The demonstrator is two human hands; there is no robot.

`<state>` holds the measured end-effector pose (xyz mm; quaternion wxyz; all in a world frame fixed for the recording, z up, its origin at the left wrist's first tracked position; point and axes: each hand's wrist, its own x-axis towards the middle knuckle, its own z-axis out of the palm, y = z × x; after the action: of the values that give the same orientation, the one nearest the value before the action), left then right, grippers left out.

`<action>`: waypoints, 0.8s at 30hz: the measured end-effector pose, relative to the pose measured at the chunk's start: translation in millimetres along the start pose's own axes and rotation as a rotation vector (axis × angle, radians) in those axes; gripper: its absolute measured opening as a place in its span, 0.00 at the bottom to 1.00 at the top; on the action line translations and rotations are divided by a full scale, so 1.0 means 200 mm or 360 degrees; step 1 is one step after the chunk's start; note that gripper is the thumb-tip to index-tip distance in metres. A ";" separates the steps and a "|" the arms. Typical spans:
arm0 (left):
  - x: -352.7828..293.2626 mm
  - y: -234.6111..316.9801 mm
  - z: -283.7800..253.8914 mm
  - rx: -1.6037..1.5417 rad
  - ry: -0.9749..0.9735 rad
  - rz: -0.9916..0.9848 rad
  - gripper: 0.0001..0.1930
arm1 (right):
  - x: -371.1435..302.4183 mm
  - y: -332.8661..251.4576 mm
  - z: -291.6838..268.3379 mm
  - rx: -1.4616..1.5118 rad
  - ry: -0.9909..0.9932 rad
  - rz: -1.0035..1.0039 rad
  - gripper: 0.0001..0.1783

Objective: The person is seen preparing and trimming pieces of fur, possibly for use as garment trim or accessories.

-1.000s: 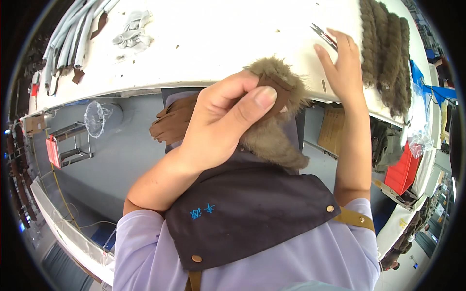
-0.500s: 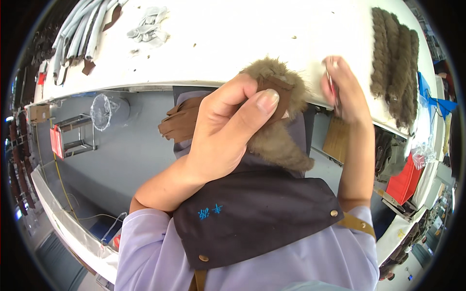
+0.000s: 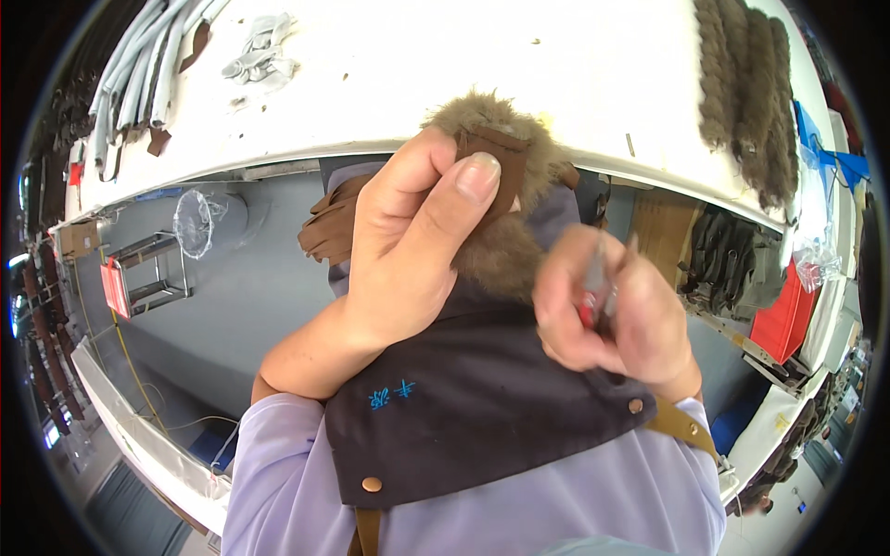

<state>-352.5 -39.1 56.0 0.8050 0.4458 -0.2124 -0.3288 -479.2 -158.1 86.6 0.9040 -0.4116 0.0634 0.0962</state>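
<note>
Pinched between the thumb and fingers of my left hand point(image 3: 413, 246) is a brown glove point(image 3: 334, 222) with grey-brown fur trim point(image 3: 501, 255). Its fingers stick out to the left behind my wrist, and the join to the fur is hidden by my hand. A flat brown edge with a seam stands up beside my thumb. Just right of the fur, over my apron, my right hand point(image 3: 616, 320) is closed around small metal snips point(image 3: 601, 287) with a bit of red. The snips are blurred; their two tips point up and look apart.
A white worktable point(image 3: 389, 83) spans the far side. Several braided fur strips point(image 3: 746, 93) lie on its right, grey-white rolled strips point(image 3: 139, 79) and a crumpled grey glove pile point(image 3: 264, 46) on its left. A red bin point(image 3: 783, 315) stands low right; a metal stool point(image 3: 153, 269) stands left.
My right hand has come down and inward from the table's edge with the snips, to beside the fur. The left hand and the glove have shifted slightly left in view.
</note>
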 end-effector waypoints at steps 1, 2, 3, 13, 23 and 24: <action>-0.01 0.00 0.00 0.0058 -0.0007 -0.0035 0.12 | 0.06 0.01 0.03 0.0097 0.0086 -0.0099 0.30; -0.02 0.01 0.00 0.0117 -0.0010 -0.0068 0.12 | 0.08 0.01 0.02 0.0103 0.0084 -0.0106 0.30; -0.02 0.01 0.01 0.0125 -0.0012 -0.0070 0.12 | 0.11 0.01 0.01 0.0232 -0.0029 -0.0013 0.32; -0.06 0.05 0.03 0.0107 -0.0051 0.0005 0.09 | 0.10 0.06 0.05 0.0640 -0.0057 0.0163 0.30; -0.08 0.06 0.02 0.0002 -0.0130 -0.0195 0.09 | 0.10 0.05 0.07 0.0691 0.0001 0.0108 0.29; -0.08 0.06 0.02 0.0002 -0.0130 -0.0195 0.09 | 0.10 0.06 0.07 0.0692 0.0001 0.0109 0.29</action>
<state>-361.6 -25.2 68.3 0.7738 0.4447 -0.2176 -0.3951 -461.9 -137.5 83.2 0.9677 -0.2047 0.0967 0.1108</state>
